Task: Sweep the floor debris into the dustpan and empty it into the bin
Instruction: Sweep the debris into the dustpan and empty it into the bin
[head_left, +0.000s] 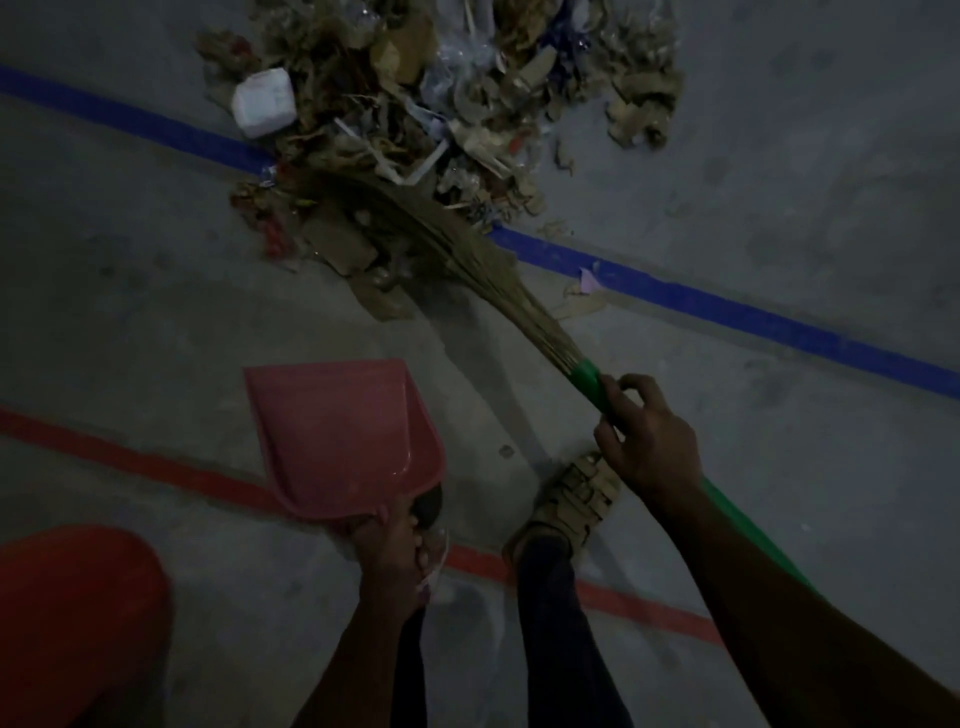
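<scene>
Presently, notes from beside the sweeper:

Debris: heap of torn brown cardboard, paper scraps and a white plastic jug (263, 102) lies far, straddling the blue floor line (727, 306).
Broom: straw-bristled broom with green handle (457, 244); bristles rest on the heap's near edge.
Right hand (649, 441): fingers curled round the green handle.
Left hand (389, 545): grips the handle of the pink plastic dustpan (337, 431), which looks empty and sits near, apart from the heap.
Bin: red rounded bin (78, 613), near left.
Advice: bring the pan's lip flat to the floor beside the heap; draw short strokes toward it.
</scene>
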